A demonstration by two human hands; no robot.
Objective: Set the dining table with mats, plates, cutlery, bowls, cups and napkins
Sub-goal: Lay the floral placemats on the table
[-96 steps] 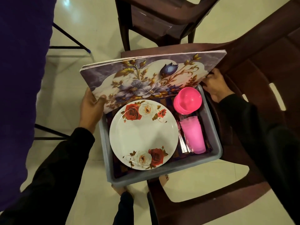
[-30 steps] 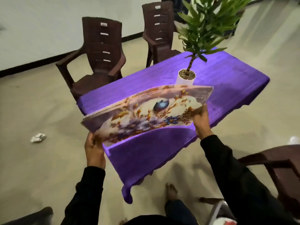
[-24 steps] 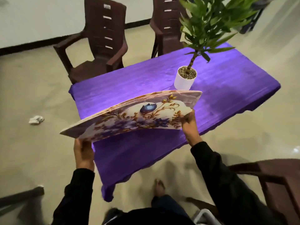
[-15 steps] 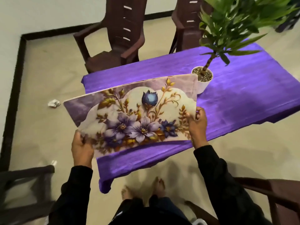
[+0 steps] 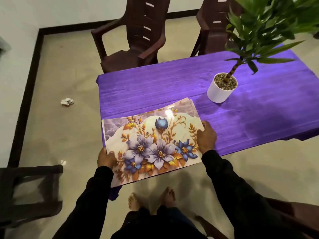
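Beige tile floor [image 5: 57,69], white wall [image 5: 51,11] w/ dark skirting, brown plastic chairs [image 5: 136,37].

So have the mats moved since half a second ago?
Yes. The mats, gripped by the left hand and right hand, have dropped flatter toward the purple table, away from the white pot.

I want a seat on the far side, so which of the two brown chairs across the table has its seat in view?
The left brown chair: its seat and both armrests show. The right brown chair shows mainly its slatted back.
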